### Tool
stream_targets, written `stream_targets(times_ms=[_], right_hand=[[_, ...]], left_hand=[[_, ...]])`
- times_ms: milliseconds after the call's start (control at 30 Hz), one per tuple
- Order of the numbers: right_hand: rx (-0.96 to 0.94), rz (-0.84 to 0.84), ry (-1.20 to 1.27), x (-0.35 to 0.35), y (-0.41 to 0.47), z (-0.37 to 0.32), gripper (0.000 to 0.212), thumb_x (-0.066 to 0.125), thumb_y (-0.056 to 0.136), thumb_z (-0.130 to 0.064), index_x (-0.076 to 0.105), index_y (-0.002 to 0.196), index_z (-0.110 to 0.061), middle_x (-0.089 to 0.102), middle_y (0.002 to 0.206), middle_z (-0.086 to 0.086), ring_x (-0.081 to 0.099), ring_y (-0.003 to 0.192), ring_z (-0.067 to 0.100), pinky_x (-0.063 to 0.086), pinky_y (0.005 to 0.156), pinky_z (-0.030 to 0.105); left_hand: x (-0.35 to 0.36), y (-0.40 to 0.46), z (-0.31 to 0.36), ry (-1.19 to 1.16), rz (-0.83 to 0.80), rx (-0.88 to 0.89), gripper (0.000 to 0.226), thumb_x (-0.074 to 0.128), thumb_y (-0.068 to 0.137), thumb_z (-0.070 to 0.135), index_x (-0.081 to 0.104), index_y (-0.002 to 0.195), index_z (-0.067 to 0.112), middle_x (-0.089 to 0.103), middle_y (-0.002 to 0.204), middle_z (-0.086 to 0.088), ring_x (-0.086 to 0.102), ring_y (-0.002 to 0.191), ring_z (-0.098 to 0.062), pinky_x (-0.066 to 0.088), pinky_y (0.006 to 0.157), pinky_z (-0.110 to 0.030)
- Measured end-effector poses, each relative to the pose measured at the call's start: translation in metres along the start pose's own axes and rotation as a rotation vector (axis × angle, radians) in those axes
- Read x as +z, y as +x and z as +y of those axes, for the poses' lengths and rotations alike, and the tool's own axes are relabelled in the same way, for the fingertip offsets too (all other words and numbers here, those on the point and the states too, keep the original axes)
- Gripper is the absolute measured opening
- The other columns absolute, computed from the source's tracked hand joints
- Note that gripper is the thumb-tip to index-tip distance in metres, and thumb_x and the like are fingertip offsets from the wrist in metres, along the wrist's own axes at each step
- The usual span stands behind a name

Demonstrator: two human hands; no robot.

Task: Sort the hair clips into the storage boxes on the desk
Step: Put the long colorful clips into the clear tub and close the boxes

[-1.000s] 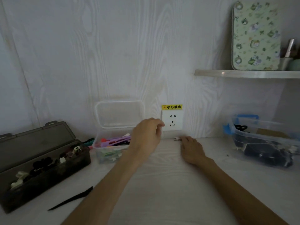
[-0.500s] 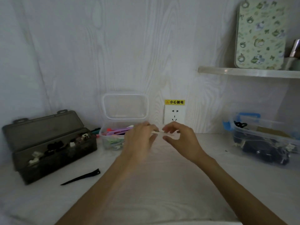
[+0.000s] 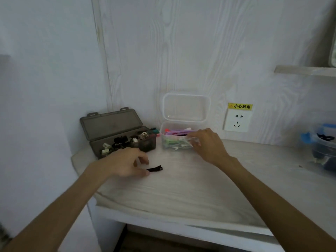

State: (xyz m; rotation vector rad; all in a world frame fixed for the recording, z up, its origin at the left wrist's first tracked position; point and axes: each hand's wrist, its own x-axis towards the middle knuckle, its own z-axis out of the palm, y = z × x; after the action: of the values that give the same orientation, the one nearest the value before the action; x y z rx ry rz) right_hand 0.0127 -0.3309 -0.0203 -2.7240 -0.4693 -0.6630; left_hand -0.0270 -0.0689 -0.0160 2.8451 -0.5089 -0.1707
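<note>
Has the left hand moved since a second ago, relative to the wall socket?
Yes. The left hand has gone left and toward the person, away from the wall socket, down to the black clip on the desk.

wall socket (image 3: 237,122) | yellow warning label (image 3: 240,106) | shelf (image 3: 305,70), possibly wooden

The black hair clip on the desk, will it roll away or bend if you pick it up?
Probably neither. The black hair clip looks flat and thin, so it should lie still rather than roll. It seems stiff and light, and the left hand beside it may have to pinch its edge.
</note>
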Motion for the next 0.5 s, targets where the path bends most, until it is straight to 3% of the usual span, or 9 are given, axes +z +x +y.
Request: stream_targets(times_ms=[167,333,500], right_hand=[[0.040,-0.034,0.024,-0.009,-0.009,0.006,0.022,0.054,0.091,-0.027,0.066,0.110,-0.027,0.066,0.103,0.008,0.055,0.099,0.029,0.041,0.078,0.033],[0.102,-0.038,0.005,-0.024,-0.025,0.026,0.021,0.053,0.091,-0.033,0.066,0.108,-0.032,0.063,0.099,0.002,0.058,0.097,0.022,0.037,0.070,0.027],[0.184,0.000,0.042,-0.049,-0.040,0.052,0.028,0.066,0.082,-0.033,0.067,0.109,-0.028,0.064,0.102,0.000,0.060,0.097,0.020,0.046,0.075,0.032]], left_hand=[[0.009,-0.001,0.014,0.120,0.188,0.011,0.013,0.061,0.086,0.035,0.066,0.099,0.033,0.064,0.096,0.014,0.061,0.091,-0.008,0.046,0.075,-0.025],[-0.008,0.026,0.062,-0.111,0.567,0.078,0.013,0.060,0.088,0.029,0.068,0.099,0.028,0.061,0.086,0.013,0.055,0.080,-0.006,0.042,0.069,-0.025],[-0.013,0.075,0.124,-0.220,0.572,0.153,0.018,0.061,0.088,0.026,0.070,0.103,0.024,0.071,0.100,0.007,0.063,0.092,-0.013,0.041,0.073,-0.024]])
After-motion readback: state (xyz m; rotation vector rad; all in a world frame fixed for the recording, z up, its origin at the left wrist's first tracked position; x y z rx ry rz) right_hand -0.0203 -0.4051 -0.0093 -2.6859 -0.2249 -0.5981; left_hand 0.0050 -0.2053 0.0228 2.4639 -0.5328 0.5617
